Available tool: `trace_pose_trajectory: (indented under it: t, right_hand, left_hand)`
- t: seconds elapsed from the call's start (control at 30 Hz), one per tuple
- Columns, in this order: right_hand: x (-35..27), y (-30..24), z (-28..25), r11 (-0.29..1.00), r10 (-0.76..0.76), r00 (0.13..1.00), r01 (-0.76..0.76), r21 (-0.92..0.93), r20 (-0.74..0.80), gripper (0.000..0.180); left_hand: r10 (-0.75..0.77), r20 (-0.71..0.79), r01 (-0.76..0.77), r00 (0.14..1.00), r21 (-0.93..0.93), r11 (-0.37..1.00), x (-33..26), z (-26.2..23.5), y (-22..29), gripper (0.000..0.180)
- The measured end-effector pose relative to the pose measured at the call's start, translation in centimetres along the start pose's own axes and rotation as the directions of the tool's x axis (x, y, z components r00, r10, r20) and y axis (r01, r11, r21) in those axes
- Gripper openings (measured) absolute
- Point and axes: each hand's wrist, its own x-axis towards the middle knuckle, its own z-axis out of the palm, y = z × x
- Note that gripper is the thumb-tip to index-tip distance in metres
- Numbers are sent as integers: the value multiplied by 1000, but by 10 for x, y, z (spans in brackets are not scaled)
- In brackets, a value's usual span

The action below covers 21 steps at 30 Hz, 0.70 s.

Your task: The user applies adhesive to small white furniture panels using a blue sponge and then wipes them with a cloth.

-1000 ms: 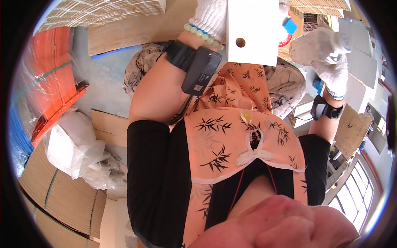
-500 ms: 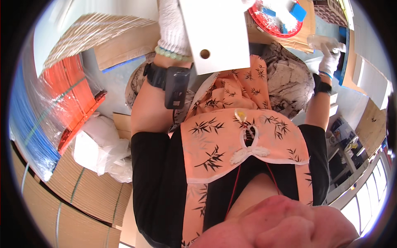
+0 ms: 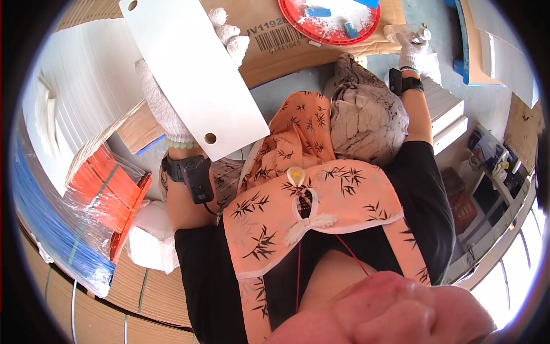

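A long white panel (image 3: 195, 77) with a round hole near each end lies slantwise across my left hand (image 3: 160, 106). That hand wears a white knit glove; its fingers wrap behind the panel and show past the far edge, while the palm is hidden. Out to the right, my gloved right hand (image 3: 411, 56) is closed around a clear plastic bottle (image 3: 401, 32) with a pale cap. Far ahead, a round red lid or tray (image 3: 373, 35) carries white shavings and blue blocks (image 3: 318, 12).
Beneath the red tray is a cardboard box (image 3: 269, 66). White panels (image 3: 86, 69) are stacked at the left, beside orange pieces (image 3: 103, 186) and blue pieces (image 3: 51, 223) in clear wrap. Flat cardboard (image 3: 123, 286) lies near left. More white boards (image 3: 450, 114) stand by my right arm.
The panel in my left hand has moved left and tilted, uncovering the glove's fingertips. My right hand keeps the bottle, farther left in view. The whole view has shifted, showing more of the white stack.
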Motion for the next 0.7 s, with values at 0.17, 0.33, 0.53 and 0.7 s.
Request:
trace_pose_trajectory:
  t: [0.17, 0.33, 0.53, 0.7]
  right_hand:
    - [-9, -12, -5, 998, 46, 996, -43, -36, 74, 77]
    - [-68, -47, -42, 982, 163, 963, -138, -127, 215, 83]
    - [-56, -83, -82, 959, 192, 969, -218, 179, 155, 88]
    - [-26, -214, -48, 968, -170, 829, 38, 250, 532, 51]
  left_hand:
    - [-44, 433, 123, 900, -157, 980, 4, -14, 6, 62]
    - [-40, 414, 161, 909, -262, 952, -14, -14, 11, 78]
    - [-41, 438, 158, 898, -233, 960, -36, -24, 7, 83]
    - [-31, 484, 176, 875, -258, 950, -30, -48, -5, 81]
